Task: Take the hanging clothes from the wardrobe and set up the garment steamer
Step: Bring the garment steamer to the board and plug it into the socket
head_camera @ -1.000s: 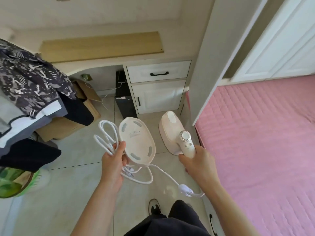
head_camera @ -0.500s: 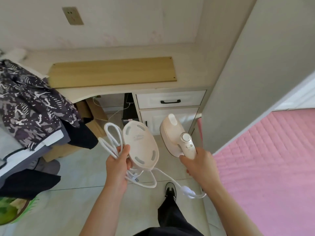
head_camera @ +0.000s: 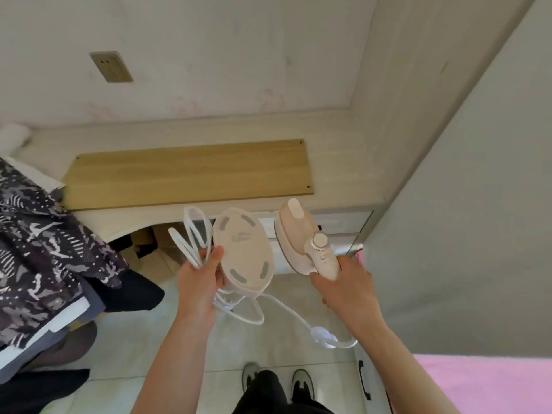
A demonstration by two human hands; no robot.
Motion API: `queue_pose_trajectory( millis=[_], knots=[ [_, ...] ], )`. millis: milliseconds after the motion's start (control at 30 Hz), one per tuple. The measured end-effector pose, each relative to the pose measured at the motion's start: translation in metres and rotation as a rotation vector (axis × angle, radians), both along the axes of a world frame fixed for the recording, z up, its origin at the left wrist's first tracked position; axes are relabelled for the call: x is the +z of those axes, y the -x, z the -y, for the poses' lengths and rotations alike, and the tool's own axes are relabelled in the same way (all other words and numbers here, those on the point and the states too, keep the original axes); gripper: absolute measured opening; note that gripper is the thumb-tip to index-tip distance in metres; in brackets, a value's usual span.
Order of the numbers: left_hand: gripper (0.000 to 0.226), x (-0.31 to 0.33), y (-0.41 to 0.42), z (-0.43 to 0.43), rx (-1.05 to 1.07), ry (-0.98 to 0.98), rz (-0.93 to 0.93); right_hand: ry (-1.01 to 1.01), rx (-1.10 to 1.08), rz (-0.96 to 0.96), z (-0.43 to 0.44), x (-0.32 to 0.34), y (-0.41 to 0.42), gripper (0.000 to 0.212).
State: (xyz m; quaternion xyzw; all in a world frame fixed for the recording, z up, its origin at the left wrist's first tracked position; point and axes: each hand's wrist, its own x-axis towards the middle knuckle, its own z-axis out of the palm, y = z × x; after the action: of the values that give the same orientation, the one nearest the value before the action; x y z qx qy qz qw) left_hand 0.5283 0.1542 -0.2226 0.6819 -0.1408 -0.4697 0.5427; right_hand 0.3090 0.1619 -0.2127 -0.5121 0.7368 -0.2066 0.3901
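Observation:
My right hand (head_camera: 346, 289) grips the handle of a pale pink handheld garment steamer (head_camera: 301, 234), with its round dial facing up. My left hand (head_camera: 200, 282) holds the steamer's oval cream base (head_camera: 243, 252) together with a looped bundle of white power cord (head_camera: 191, 234). The cord runs under both hands to a white plug (head_camera: 321, 336) that dangles below my right wrist. Dark patterned clothes (head_camera: 38, 243) hang at the left edge, over black and grey garments.
A pale desk (head_camera: 337, 162) with a wooden board (head_camera: 188, 173) stands straight ahead, with drawers (head_camera: 346, 222) under its right end. A wall socket (head_camera: 111, 66) sits above it. A tall grey panel (head_camera: 466, 204) rises at right, above a pink bed (head_camera: 490, 383). My shoes (head_camera: 301, 380) stand on tiled floor.
The view has tilted up and moved closer to the desk, so the wall and socket now show. Both hands keep their grips and have risen toward the desk edge.

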Motion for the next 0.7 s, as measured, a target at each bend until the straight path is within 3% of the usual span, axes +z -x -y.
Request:
queue_pose_trajectory(
  millis=[233, 700],
  knots=[
    [0.009, 0.002, -0.019, 0.095, -0.079, -0.008, 0.004, 0.035, -0.047, -0.022, 0.071, -0.004, -0.017, 0.018],
    [0.012, -0.014, -0.079, 0.262, -0.322, -0.149, -0.019, -0.006, -0.251, -0.016, 0.200, 0.002, -0.081, 0.018]
  ],
)
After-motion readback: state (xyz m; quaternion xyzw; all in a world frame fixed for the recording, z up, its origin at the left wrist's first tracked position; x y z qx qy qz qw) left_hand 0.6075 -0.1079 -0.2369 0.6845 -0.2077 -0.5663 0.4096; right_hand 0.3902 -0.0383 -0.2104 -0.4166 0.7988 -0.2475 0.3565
